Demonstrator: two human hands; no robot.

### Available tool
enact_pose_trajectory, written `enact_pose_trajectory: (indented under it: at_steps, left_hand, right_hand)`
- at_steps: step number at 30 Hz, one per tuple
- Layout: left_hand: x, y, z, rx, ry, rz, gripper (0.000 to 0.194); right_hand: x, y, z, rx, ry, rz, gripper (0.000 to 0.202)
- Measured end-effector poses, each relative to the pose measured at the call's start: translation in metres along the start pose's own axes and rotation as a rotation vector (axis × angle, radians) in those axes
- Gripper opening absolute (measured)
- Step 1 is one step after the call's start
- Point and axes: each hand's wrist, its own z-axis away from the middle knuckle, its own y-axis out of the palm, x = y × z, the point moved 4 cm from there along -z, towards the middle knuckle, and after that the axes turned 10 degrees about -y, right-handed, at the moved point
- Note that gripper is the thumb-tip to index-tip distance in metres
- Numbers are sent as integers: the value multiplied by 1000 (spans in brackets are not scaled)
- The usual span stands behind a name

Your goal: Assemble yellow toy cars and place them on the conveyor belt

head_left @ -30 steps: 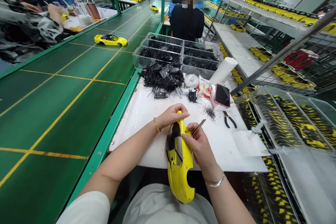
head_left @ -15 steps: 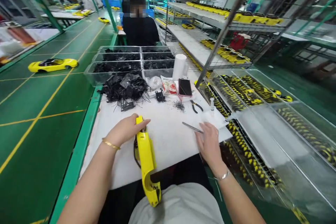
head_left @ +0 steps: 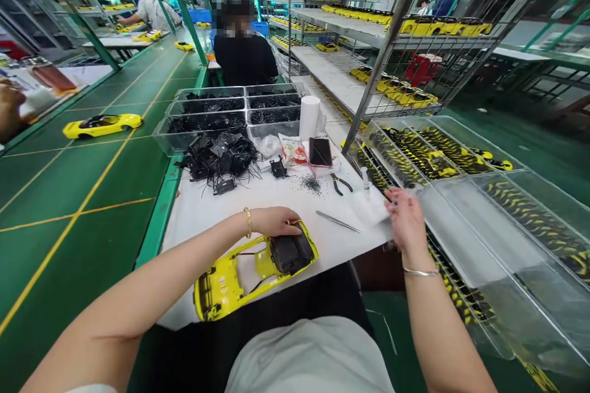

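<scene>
- In the head view, the left hand [head_left: 280, 221] grips the yellow car shell [head_left: 221, 282] at its right end – the thumb lies on a black part [head_left: 291, 250] inside.
- This shell is in the lower centre of the frame, its hollow inside turned up, at the near edge of the white worktop [head_left: 262, 201].
- The right hand [head_left: 408, 221] is raised at right of centre, the fingers half bent; I cannot tell whether they pinch something.
- Between the hands, metal tweezers [head_left: 338, 221] lie on the worktop – well apart from the pliers [head_left: 341, 184], which lie farther up.
- Left of centre is a heap of black parts [head_left: 221, 156].
</scene>
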Motion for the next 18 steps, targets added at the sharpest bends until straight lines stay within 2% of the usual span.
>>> enact_pose_trajectory:
  at_steps: [2, 4, 7, 9, 10, 11, 13, 14, 16, 18]
  left_hand:
    - [0, -5, 21, -131, 39, -71, 50]
    - [12, -11, 54, -275, 62, -61, 52]
    - [56, -11, 110, -480, -55, 42, 55]
    - [91, 0, 141, -599, -223, 121, 58]
    - [105, 8, 151, -618, -299, 166, 59]
    - [116, 19, 156, -607, -348, 220, 59]
    - [126, 40, 156, -544, -346, 373, 58]
    - [127, 49, 152, -530, -316, 480, 57]
    - [124, 61, 140, -589, -250, 712, 52]
    - [119, 69, 128, -675, -200, 900, 49]
  right_hand:
    - [16, 0, 1, -9, 1, -79, 46]
    - [37, 5, 8, 54, -10, -159, 42]
    - [72, 31, 33, 301, 0, -277, 48]
    - [95, 59, 59, 511, 9, -384, 28]
    - [106, 75, 73, 613, 11, -466, 15]
    - [115, 92, 87, 712, 24, -560, 6]
    - [131, 129, 112, 885, 96, -754, 5]
    - [135, 146, 123, 958, 156, -838, 10]
    - [140, 177, 140, 1060, 271, -959, 29]
    - [137, 198, 150, 1077, 358, -1002, 43]
